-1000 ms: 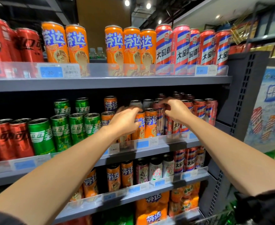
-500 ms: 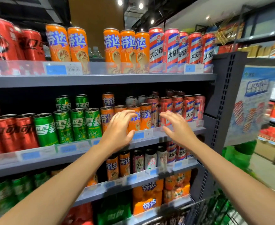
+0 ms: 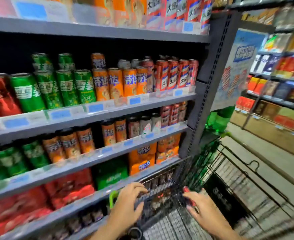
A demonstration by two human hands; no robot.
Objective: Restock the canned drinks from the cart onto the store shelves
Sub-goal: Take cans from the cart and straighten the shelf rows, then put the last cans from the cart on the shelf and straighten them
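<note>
both hands (image 3: 125,203) (image 3: 203,205) over the cart (image 3: 238,170), fingers spread, holding nothing; cans (image 3: 158,183) look rigid, slick, weighty; grab round the sides

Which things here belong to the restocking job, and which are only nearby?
Job:
- cart
- cans in cart
- orange cans
- left hand
- right hand

Nearby:
- poster
- boxes on far shelves
- green bottles
</note>
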